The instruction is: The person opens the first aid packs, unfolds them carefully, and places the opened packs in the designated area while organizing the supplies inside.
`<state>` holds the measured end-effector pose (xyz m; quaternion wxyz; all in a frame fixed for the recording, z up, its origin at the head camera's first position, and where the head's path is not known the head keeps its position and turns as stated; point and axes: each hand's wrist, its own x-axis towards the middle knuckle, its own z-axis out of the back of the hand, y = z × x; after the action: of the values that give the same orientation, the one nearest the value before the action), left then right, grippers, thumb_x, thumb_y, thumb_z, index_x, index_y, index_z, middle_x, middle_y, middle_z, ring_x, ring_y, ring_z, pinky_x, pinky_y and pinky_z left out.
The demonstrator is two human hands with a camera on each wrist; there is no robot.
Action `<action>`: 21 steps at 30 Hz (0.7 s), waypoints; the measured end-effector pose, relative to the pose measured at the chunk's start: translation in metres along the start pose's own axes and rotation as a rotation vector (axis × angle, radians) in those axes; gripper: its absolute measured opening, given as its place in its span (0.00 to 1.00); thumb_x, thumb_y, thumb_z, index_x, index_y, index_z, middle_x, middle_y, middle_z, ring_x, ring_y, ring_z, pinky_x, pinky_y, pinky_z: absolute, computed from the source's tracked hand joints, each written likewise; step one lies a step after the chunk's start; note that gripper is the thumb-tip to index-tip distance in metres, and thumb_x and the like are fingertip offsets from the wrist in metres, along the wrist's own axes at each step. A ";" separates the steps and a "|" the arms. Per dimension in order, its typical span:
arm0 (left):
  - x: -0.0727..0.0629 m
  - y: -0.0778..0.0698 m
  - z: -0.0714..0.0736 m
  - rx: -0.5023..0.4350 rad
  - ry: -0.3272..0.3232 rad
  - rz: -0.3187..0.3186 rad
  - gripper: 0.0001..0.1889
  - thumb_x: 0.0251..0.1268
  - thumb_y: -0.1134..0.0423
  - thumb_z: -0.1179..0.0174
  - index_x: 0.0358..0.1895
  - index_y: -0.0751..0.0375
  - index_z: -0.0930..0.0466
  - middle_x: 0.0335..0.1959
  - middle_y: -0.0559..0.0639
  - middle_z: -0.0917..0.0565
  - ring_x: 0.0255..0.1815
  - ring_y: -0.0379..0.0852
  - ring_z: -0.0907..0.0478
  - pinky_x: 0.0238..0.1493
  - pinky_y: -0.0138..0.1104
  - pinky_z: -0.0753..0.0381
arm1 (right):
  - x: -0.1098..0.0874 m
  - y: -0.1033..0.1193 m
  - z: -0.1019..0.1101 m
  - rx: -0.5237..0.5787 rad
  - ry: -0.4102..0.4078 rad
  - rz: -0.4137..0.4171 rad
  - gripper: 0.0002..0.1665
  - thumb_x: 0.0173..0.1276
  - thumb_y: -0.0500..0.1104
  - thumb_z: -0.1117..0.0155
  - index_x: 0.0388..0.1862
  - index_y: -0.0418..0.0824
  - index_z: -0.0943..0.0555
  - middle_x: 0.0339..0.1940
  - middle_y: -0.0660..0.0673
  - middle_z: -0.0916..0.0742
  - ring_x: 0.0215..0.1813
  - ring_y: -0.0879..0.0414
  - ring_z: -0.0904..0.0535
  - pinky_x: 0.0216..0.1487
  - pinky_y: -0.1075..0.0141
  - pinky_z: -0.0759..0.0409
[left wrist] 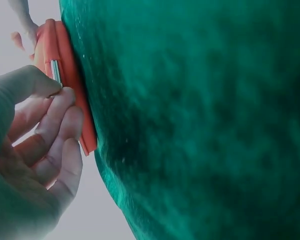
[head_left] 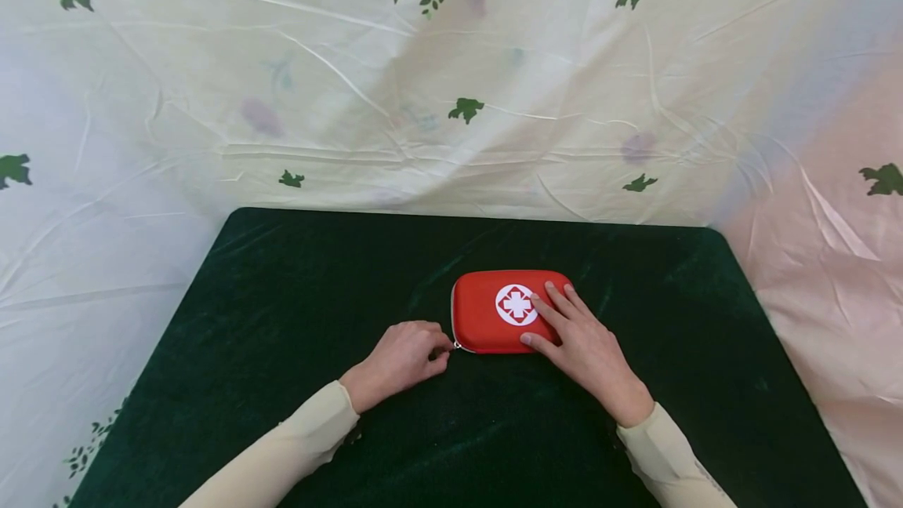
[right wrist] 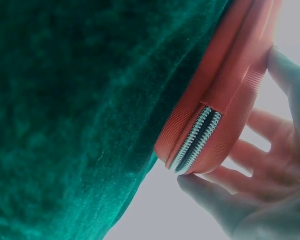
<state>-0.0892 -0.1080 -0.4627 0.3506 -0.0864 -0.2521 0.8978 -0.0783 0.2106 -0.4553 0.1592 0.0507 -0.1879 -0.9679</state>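
A red zippered first-aid case (head_left: 487, 320) with a white cross emblem lies flat on a dark green cloth. At its near left corner, my left hand (head_left: 409, 355) pinches the zipper pull (head_left: 457, 346) between thumb and forefinger; the fingertips mostly cover the pull in the left wrist view, while the other fingers curl loosely. My right hand (head_left: 589, 351) rests over the case's right part, fingers spread and fairly straight on the lid. In the right wrist view, two rows of silver zipper teeth (right wrist: 196, 142) show with a dark gap between them.
The green velvet-like cloth (head_left: 296, 281) covers the table, whose far edge runs behind the case. Pale fabric (head_left: 353, 77) with green leaf prints hangs behind the table and along both sides.
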 end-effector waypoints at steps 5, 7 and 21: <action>0.001 -0.005 -0.003 -0.039 0.053 -0.006 0.08 0.68 0.61 0.32 0.48 0.54 0.11 0.39 0.42 0.14 0.32 0.27 0.23 0.36 0.25 0.22 | 0.000 0.000 0.000 0.002 0.001 -0.002 0.45 0.70 0.64 0.33 0.81 0.48 0.32 0.84 0.39 0.39 0.83 0.36 0.49 0.65 0.34 0.27; 0.002 -0.006 -0.004 -0.039 0.066 -0.013 0.08 0.68 0.61 0.32 0.48 0.54 0.11 0.39 0.42 0.14 0.31 0.26 0.24 0.36 0.25 0.22 | 0.000 0.000 0.000 0.001 0.000 -0.001 0.46 0.70 0.64 0.33 0.81 0.48 0.32 0.84 0.39 0.39 0.83 0.36 0.49 0.65 0.34 0.27; 0.008 -0.015 -0.010 -0.015 0.083 -0.083 0.06 0.70 0.61 0.33 0.47 0.52 0.12 0.38 0.39 0.13 0.30 0.25 0.25 0.38 0.24 0.22 | 0.000 0.000 0.000 -0.007 -0.002 -0.001 0.46 0.70 0.63 0.32 0.81 0.48 0.32 0.84 0.39 0.38 0.83 0.36 0.49 0.64 0.35 0.26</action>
<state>-0.0828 -0.0896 -0.4636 0.3970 -0.1156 -0.2475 0.8762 -0.0787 0.2102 -0.4552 0.1588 0.0491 -0.1847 -0.9686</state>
